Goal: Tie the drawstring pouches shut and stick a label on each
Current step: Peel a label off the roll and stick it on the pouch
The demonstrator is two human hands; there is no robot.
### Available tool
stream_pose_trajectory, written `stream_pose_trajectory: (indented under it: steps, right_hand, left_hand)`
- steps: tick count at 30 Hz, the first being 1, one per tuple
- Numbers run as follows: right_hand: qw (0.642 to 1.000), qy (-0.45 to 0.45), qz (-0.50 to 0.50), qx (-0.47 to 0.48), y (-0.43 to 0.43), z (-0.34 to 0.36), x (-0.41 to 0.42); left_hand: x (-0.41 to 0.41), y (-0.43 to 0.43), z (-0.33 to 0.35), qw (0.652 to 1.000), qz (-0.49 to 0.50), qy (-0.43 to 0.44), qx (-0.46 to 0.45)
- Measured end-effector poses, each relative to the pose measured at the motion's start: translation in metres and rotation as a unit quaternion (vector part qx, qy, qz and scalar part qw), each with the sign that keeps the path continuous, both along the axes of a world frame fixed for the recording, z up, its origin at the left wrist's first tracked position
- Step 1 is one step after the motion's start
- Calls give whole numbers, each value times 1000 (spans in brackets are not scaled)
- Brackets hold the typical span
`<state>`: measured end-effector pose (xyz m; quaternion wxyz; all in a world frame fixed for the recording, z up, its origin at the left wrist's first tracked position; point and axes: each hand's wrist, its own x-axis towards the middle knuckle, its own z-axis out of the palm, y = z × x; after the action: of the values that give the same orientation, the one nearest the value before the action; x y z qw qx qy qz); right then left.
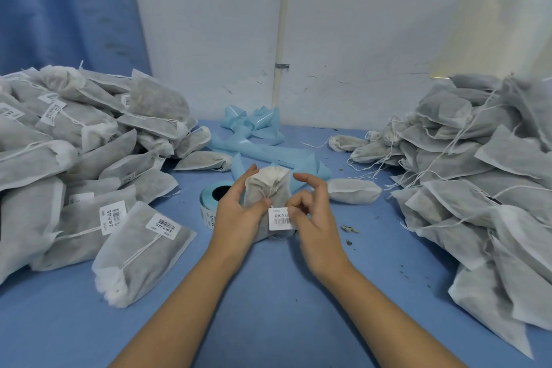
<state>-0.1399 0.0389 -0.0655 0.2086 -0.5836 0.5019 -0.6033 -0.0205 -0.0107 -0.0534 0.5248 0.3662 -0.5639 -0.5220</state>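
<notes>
Two heaps of grey-white pouches flank the blue table (268, 323). The labelled heap (89, 140) fills its left edge up to the far left corner. The pouches there overlap too much to count, though at least six barcode stickers show. One labelled pouch (143, 248) lies at the heap's near end, its gathered neck towards the table's front edge.

Near the table's middle stands one roll of labels (213, 197), partly hidden by the left hand (236, 215). That hand grips the one pouch (265, 185) being worked, fingers wrapped behind it and thumb on its front by the drawstring (266, 193). The pouch is held upright just above the table's middle, neck gathered. One label (279, 219) sits at its lower front. The right hand (316, 218) closes its curled fingers on the label's right edge, forefinger lifted clear.

Behind the hands, one tangled pale blue backing strip (260, 140) runs towards the table's far edge. Right of the hands lie two single pouches, one near (354, 191) and one farther back (346, 143). The unlabelled heap (478, 173) covers the right edge, strings trailing loose. Dark crumbs speck the cloth there.

A blue curtain (59, 9) hangs at the far left, beside a scuffed white wall (358, 24) with one upright pipe (282, 24). Both heaps are cut off by the frame, and the print on the labels is too small to read
</notes>
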Motion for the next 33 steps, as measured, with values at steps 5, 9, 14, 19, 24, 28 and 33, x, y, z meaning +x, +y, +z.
stream_pose_trajectory:
  steps: [5, 9, 14, 19, 24, 28, 33]
  right_hand:
    - [961, 255, -101, -17, 0, -2, 2]
    - [946, 279, -163, -23, 0, 3, 5]
    - [978, 144, -132, 69, -1, 2, 1]
    - [989, -98, -22, 108, -7, -3, -3]
    - [972, -212, -50, 88, -10, -3, -9]
    - [969, -221, -52, 94, -13, -6, -9]
    - [971, -217, -52, 91, -13, -7, -9]
  left_hand:
    - [-1, 3, 4, 1000, -1, 0, 10]
    - [-4, 6, 8, 1000, 16, 14, 2]
    - [-3, 5, 10, 997, 14, 66, 29]
    - [-3, 7, 15, 1000, -1, 21, -10]
    - [24, -2, 6, 827, 179, -369, -384]
    - [33, -7, 5, 742, 169, -561, -327]
    - [31, -13, -1, 718, 201, -606, -276]
